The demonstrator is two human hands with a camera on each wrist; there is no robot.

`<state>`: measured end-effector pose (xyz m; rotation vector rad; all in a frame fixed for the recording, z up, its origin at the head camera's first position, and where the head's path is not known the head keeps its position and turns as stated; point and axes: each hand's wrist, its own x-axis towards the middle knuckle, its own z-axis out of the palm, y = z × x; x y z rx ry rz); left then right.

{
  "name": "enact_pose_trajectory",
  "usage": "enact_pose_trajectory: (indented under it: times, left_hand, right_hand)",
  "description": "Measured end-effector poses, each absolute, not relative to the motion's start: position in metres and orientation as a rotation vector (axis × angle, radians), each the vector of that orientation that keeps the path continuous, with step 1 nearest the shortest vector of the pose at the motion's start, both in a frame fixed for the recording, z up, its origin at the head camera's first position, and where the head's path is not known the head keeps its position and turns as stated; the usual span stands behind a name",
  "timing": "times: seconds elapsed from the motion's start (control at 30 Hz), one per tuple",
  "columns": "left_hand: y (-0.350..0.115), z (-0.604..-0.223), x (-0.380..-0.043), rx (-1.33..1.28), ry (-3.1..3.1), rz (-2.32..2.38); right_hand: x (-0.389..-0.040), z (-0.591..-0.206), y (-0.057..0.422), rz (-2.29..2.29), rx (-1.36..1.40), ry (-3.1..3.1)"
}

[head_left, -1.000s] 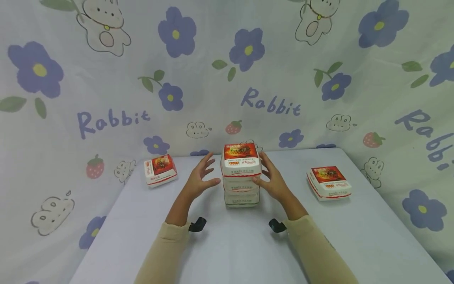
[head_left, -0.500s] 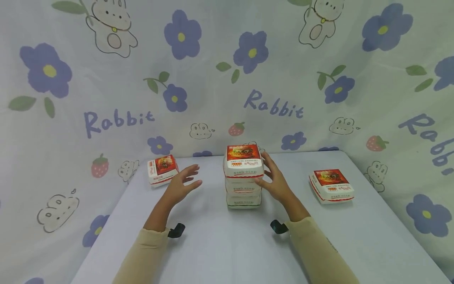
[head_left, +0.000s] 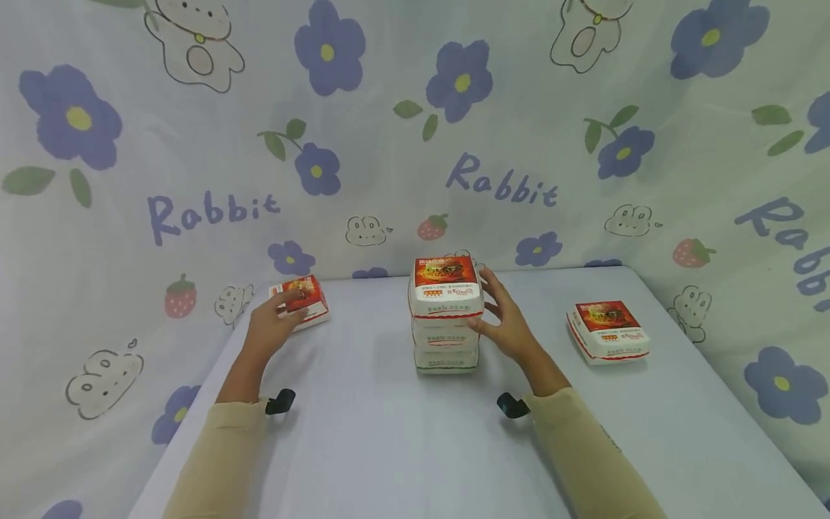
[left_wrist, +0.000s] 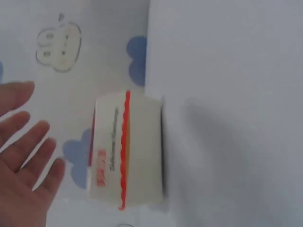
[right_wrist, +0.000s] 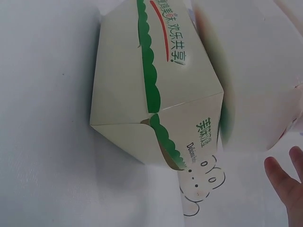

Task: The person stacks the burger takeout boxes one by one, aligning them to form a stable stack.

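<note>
Left hand (head_left: pixel 266 326): fingers spread and relaxed, nothing gripped, held right at the left burger box (head_left: pixel 313 287); fingertips are seen apart from its printed side in the left wrist view. Right hand (head_left: pixel 509 328): fingers loosely bent, nothing gripped, held at the right side of a stack of three boxes (head_left: pixel 446 337); contact cannot be told. Stack is set upright mid-table; a green scalloped band is carried by the bottom box (right_wrist: pixel 175 56), red bands by the two above. Right burger box (head_left: pixel 607 331) is placed well apart, to the right. All is supported on a white table (head_left: pixel 376 447), backed and flanked by a pale curtain (head_left: pixel 389 144) printed with purple flowers, strawberries, rabbits and "Rabbit" lettering. Left box is partly covered by the left fingers in the head view; both sleeves (head_left: pixel 214 461) are cut off at the bottom edge. In the right wrist view the upper boxes are cropped and blurred, and only part of the hand is caught. Fine print on the lids can't be read.
</note>
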<state>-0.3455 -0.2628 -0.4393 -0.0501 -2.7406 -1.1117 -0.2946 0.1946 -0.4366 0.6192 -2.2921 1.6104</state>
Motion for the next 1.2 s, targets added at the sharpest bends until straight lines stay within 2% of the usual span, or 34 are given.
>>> enact_pose_trajectory:
  times: [0.2, 0.33, 0.7, 1.03, 1.2]
  left_hand:
    - [-0.279, -0.456, -0.350, 0.253, -2.653, -1.176]
    - [-0.279, -0.466, -0.346, 0.311, -2.652, -1.283]
    - [-0.278, -0.462, -0.335, 0.358, -2.556, -1.206]
    - [-0.315, -0.461, -0.374, 0.180, -2.742, -1.473]
    - [-0.316, -0.466, -0.389, 0.210, -2.912, -1.420]
  right_hand:
    - [-0.296, -0.437, 0.194, 1.626, 0.630, -2.288]
    - [-0.296, -0.436, 0.195, 1.608, 0.635, -2.288]
    - [-0.298, -0.436, 0.198, 1.659, 0.589, -2.284]
    - [-0.298, -0.440, 0.197, 1.691, 0.613, -2.271]
    - [-0.299, -0.441, 0.197, 1.653, 0.591, -2.285]
